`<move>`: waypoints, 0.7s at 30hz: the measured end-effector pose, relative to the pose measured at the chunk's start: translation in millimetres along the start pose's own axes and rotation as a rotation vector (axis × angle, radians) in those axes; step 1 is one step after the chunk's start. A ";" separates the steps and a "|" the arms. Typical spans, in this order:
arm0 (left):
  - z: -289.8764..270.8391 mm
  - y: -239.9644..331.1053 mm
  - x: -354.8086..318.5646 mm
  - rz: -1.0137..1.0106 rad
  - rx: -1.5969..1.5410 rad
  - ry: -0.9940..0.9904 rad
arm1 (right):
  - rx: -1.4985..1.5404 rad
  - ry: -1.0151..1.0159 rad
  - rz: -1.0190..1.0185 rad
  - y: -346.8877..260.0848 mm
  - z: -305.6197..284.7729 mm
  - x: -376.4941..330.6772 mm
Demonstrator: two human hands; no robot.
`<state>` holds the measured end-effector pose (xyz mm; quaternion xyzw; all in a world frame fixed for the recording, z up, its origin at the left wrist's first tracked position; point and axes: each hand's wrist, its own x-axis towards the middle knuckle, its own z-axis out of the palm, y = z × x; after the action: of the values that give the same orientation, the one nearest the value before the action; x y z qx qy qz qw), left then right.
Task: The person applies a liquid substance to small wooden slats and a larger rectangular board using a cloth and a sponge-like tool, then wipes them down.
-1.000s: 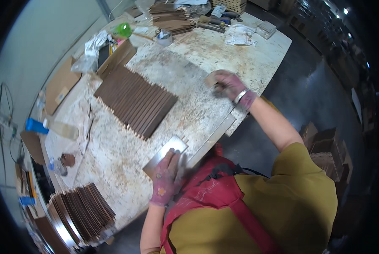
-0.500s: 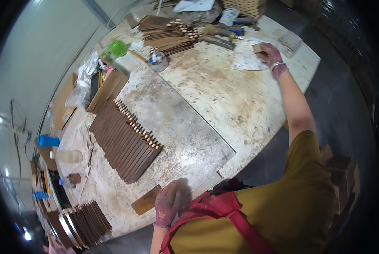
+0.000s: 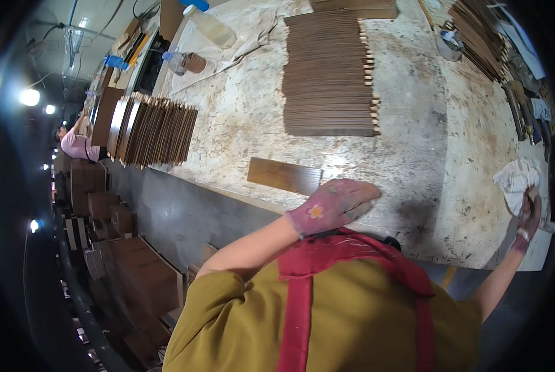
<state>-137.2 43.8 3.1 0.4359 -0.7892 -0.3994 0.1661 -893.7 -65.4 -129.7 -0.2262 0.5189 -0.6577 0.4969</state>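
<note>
Your left hand point(image 3: 336, 203) is stretched out with its back up, fingers straight and close together, curled round nothing, at the right end of the brown board point(image 3: 283, 175), which lies flat near the front edge of the table point(image 3: 231, 124). Your right hand point(image 3: 529, 216) is at the crumpled white sheet point(image 3: 514, 180), far right; whether its fingers pinch anything cannot be told. Beyond the board lies a row of brown slats point(image 3: 327, 74).

Left of the stained white worktable point(image 3: 228, 130), a grey floor point(image 3: 178, 204) carries brown cartons point(image 3: 144, 279); bright lamps point(image 3: 29, 97) glow farther left.
</note>
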 end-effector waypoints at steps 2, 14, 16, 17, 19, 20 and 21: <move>-4.5 -4.9 -7.5 0.029 -0.102 0.064 | 0.002 -0.196 0.074 -6.7 68.1 -60.8; -80.8 -51.4 -70.5 0.115 -0.436 0.438 | 0.329 -0.911 0.402 110.5 503.0 -406.6; -143.2 -74.2 -129.6 -0.189 -0.556 0.671 | 0.590 -0.890 0.521 132.5 513.6 -420.3; -168.8 -87.7 -158.5 -0.300 -0.597 0.792 | 0.697 -0.924 0.534 152.3 526.2 -423.4; -198.9 -121.6 -200.1 -0.197 -0.376 0.822 | 0.789 -0.982 0.487 195.8 545.4 -427.6; -193.1 -134.9 -209.3 -0.185 -0.071 0.812 | 0.706 -0.840 0.497 213.4 555.2 -436.0; -187.2 -131.2 -206.2 -0.225 0.026 0.730 | 0.620 -0.692 0.502 227.4 559.5 -441.8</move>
<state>166.4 82.7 36.3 0.6356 -0.6302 -0.2235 0.3858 -164.9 78.3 -38.8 -0.1412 0.1437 -0.5280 0.8250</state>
